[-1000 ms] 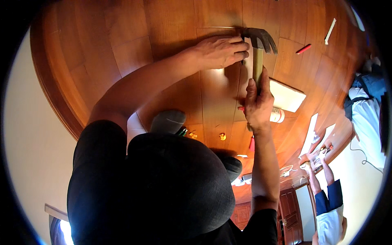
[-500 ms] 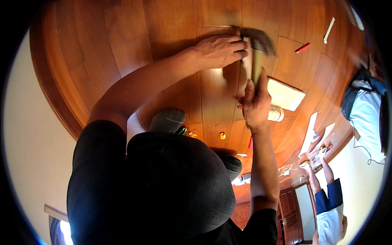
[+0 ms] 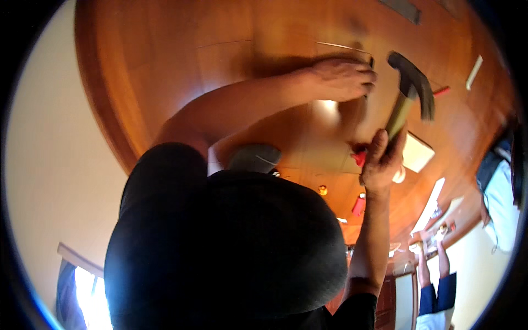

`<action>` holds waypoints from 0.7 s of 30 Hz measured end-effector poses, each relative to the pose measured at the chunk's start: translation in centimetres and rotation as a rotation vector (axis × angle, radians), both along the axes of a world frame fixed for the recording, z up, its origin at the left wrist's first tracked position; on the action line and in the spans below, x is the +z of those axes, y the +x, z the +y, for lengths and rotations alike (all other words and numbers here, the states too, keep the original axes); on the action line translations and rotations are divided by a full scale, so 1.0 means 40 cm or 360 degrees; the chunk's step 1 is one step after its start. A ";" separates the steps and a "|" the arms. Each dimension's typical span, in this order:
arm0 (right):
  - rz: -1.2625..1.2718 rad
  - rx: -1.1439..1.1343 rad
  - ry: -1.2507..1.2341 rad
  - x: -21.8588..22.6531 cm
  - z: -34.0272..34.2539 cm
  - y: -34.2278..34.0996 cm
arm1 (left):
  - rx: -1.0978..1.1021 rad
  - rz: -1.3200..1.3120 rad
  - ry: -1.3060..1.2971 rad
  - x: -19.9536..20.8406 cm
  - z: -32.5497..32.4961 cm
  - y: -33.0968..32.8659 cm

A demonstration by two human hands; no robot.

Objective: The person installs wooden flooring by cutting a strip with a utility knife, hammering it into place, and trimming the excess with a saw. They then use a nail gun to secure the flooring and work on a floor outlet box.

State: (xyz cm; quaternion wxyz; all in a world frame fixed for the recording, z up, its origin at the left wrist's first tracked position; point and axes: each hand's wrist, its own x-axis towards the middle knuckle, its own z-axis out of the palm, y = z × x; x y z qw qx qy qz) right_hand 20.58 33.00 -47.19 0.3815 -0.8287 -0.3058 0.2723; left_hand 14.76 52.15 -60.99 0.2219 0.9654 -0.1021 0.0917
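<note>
My right hand (image 3: pixel 383 163) is closed round the wooden handle of a claw hammer (image 3: pixel 413 83). Its dark metal head is raised a little to the right of my left hand, tilted and apart from it. Low over the reddish-brown wooden floor (image 3: pixel 231 66), my left hand (image 3: pixel 342 80) has its fingers bent and pressed together. A thin dark edge shows by those fingertips, but what they grip is blurred. Behind my right hand are a red object (image 3: pixel 359 158) and part of a pale cylinder (image 3: pixel 400 175).
A pale wooden block (image 3: pixel 418 152) lies right of my right hand. Farther right are a red stick (image 3: pixel 441 91), white strips (image 3: pixel 429 206) and a light-blue bundle (image 3: pixel 498 203). A small orange item (image 3: pixel 323 190) and a red tool (image 3: pixel 358 204) lie nearer. Another person (image 3: pixel 437 291) works at lower right.
The hammer head has moved away from my left fingertips to the right, and the hammer now tilts. The whole view has shifted, so most things appear farther right.
</note>
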 end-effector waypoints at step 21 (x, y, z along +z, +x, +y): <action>0.0283 -0.0210 -0.0258 -0.001 -0.024 -0.008 | 0.0031 0.0141 -0.0224 0.014 0.008 0.002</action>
